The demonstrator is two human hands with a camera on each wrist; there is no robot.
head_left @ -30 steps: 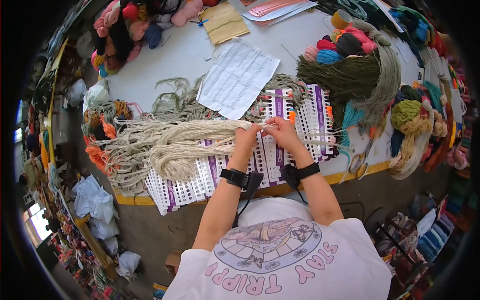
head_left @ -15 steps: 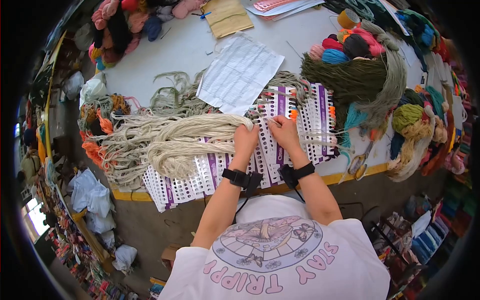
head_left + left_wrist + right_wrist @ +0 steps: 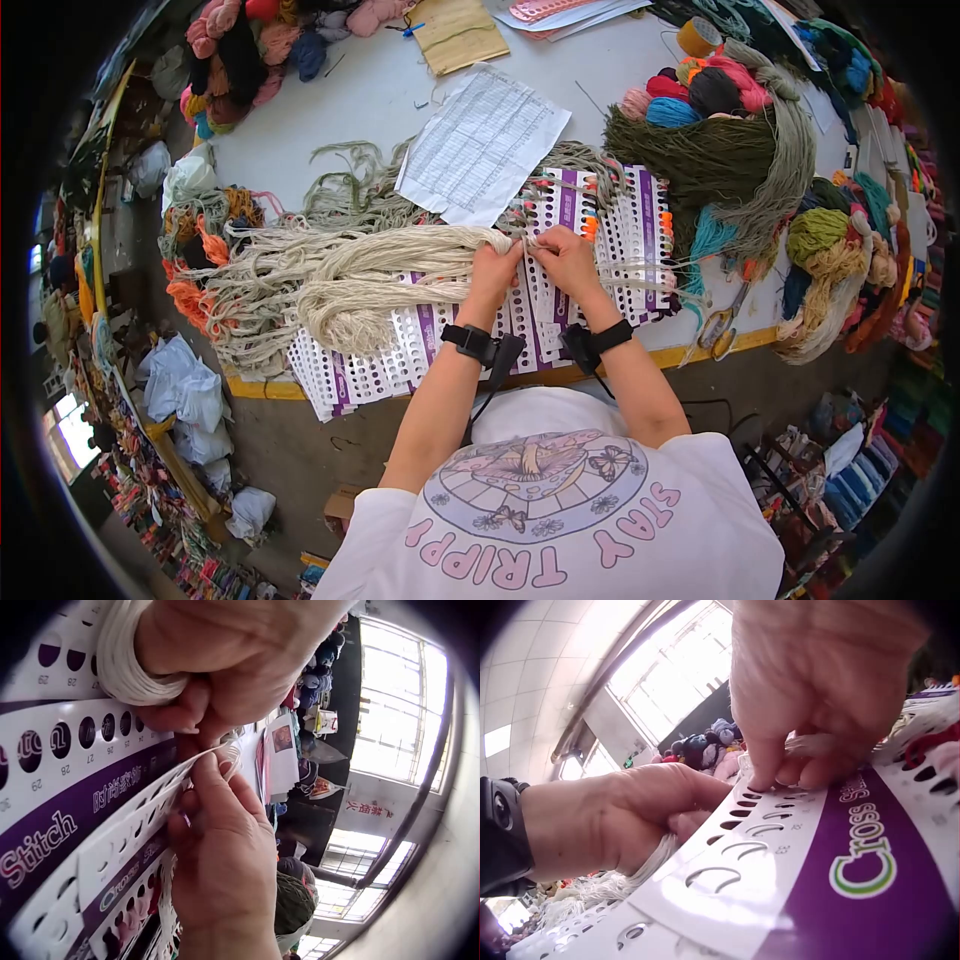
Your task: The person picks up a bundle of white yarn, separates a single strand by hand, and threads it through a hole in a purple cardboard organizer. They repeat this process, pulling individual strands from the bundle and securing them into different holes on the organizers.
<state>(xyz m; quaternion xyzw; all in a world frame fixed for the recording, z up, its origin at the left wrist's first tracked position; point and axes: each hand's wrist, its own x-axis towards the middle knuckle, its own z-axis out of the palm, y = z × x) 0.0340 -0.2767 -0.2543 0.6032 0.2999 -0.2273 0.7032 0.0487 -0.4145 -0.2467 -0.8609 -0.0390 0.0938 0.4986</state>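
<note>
Head view: both hands meet over punched thread-organiser cards, working cream yarn.

Fingers of the left hand (image 3: 493,272) curl round the end of a thick cream yarn bundle (image 3: 385,262), which trails off to the person's left across the cards. Just beside it, the right hand (image 3: 566,262) pinches a thin cream strand (image 3: 225,754) between thumb and fingertips at the edge of a white-and-purple card (image 3: 560,300). Around them on the table (image 3: 350,105) lie a printed sheet (image 3: 485,145), dark green yarn (image 3: 690,155) and scissors (image 3: 718,325).

Yarn bundle (image 3: 350,280) on punched cards (image 3: 560,300), paper sheet (image 3: 485,145) behind.
</note>
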